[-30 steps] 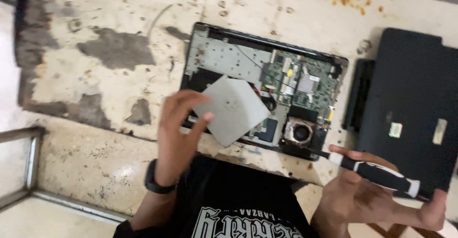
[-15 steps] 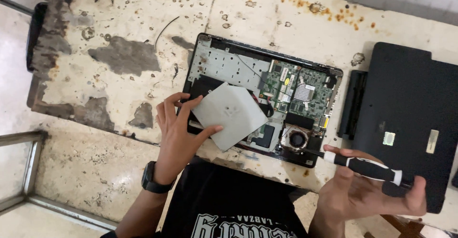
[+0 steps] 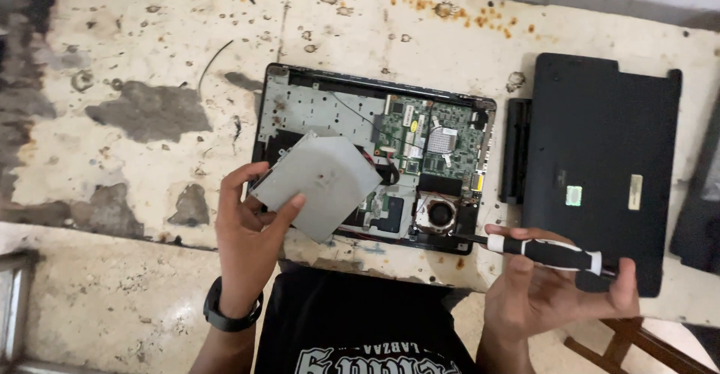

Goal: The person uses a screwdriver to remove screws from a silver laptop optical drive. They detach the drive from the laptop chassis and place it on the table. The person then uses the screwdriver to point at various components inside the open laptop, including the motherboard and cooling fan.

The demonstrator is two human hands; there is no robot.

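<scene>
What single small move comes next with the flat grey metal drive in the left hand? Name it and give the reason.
Probably lift the flat grey metal drive clear and lay it on the worn table. The left hand holds it tilted over the opened black laptop base, while the right hand is occupied by the black-and-white screwdriver.

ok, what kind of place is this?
Probably an informal electronics repair bench. An opened laptop with its circuit board exposed lies on a stained, worn table; its black bottom cover is set aside, and the right hand holds a screwdriver.
</scene>
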